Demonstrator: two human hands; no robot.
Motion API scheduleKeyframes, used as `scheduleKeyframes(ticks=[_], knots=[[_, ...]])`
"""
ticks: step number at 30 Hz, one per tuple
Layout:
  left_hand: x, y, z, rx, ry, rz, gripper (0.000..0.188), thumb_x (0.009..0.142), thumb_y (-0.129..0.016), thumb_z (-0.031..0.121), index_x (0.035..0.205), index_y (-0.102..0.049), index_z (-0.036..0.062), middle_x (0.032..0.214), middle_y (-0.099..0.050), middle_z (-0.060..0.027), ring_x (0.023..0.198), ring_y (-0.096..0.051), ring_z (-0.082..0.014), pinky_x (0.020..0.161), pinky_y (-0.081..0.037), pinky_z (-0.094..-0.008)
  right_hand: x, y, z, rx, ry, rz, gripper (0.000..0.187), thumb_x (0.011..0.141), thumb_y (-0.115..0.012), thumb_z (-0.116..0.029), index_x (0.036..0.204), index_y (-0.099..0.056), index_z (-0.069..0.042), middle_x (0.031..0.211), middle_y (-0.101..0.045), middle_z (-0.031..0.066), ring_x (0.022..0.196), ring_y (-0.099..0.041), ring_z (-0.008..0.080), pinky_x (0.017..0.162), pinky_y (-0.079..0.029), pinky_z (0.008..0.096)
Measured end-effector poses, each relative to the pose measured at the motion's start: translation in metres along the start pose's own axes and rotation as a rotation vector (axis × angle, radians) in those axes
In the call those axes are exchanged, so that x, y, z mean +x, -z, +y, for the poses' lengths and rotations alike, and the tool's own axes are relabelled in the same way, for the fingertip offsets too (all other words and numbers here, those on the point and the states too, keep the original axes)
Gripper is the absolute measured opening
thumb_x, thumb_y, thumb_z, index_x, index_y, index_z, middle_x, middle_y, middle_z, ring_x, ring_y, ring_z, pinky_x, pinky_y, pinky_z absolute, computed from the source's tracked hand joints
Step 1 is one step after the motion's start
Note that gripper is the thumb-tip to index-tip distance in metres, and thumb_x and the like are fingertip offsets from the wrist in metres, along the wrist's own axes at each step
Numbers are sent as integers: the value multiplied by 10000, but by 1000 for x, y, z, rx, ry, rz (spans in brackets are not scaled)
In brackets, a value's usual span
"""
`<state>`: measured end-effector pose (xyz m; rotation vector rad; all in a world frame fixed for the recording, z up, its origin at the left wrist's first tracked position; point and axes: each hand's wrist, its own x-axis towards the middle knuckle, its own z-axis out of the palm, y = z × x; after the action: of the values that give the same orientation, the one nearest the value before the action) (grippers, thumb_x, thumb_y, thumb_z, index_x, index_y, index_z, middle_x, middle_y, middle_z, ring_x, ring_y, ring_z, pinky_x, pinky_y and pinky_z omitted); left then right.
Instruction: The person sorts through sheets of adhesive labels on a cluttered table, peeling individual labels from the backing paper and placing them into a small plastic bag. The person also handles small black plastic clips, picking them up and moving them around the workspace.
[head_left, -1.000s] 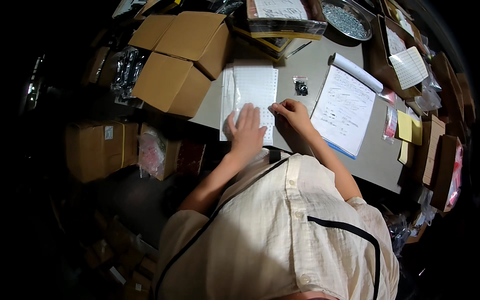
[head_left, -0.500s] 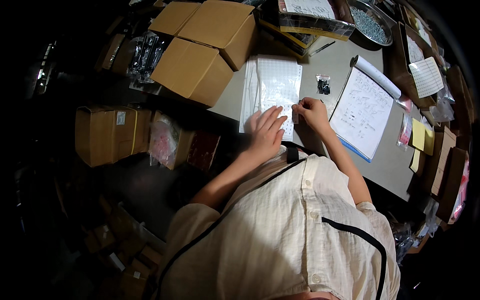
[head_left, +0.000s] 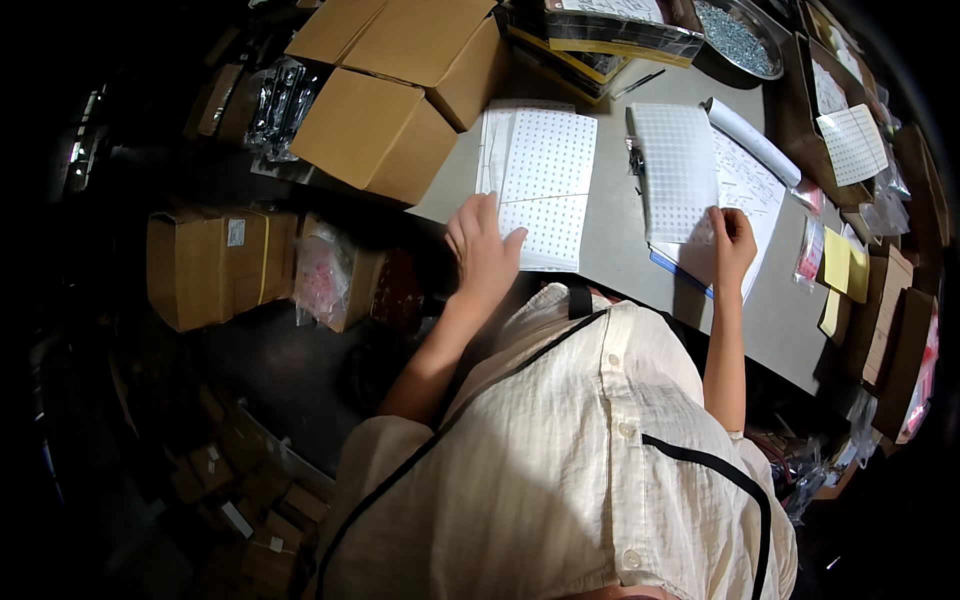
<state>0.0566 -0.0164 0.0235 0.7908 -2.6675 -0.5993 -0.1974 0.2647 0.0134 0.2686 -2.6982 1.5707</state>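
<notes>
My right hand (head_left: 735, 245) pinches the lower right corner of a translucent sheet (head_left: 678, 165) marked with a grid. The sheet hangs over part of the notepad (head_left: 755, 190) and hides most of a small bag of black parts (head_left: 634, 158). My left hand (head_left: 482, 245) is open at the lower left edge of a stack of white sheets (head_left: 548, 185) printed with rows of small dark marks. A thin line or crease runs across the top sheet. Whether my left fingers press on the stack, I cannot tell.
Cardboard boxes (head_left: 385, 125) stand left of the sheets. At the back are a black and yellow box (head_left: 625, 40), a pen (head_left: 640, 83) and a metal bowl of small screws (head_left: 738, 45). Yellow sticky notes (head_left: 845, 272) and open cartons line the right side of the table (head_left: 610, 235).
My right hand has lifted the translucent sheet off the stack and carried it right, over the notepad. My left hand has slid left to the stack's edge.
</notes>
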Motion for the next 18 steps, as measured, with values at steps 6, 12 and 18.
scheduleKeyframes(ticks=[6, 12, 18], knots=[[10, -12, 16, 7, -18, -20, 825, 825, -781, 278, 1453, -358, -51, 1452, -364, -249, 1278, -345, -438, 1071, -255, -537, 4, 25, 17, -449, 163, 104, 248, 871, -729, -167, 1074, -685, -31, 974, -652, 133, 847, -636, 263, 780, -511, 382], [27, -13, 27, 53, -34, -86, 856, 814, -788, 269, 1485, -347, -31, 1445, -375, -221, 1285, -345, -403, 1075, -259, -534, -16, -15, -30, -148, 320, -107, 363, 831, -694, -46, 1188, -630, -37, 1113, -621, 164, 961, -630, 320, 843, -507, 427], [34, -18, 42, -124, 59, -104, 814, 785, -789, 191, 1484, -394, 58, 1400, -442, -205, 1290, -388, -393, 1102, -270, -510, -49, -96, -64, -15, 149, -591, 599, 900, -681, -223, 1411, -471, 7, 1190, -628, 229, 880, -660, 343, 811, -531, 444]])
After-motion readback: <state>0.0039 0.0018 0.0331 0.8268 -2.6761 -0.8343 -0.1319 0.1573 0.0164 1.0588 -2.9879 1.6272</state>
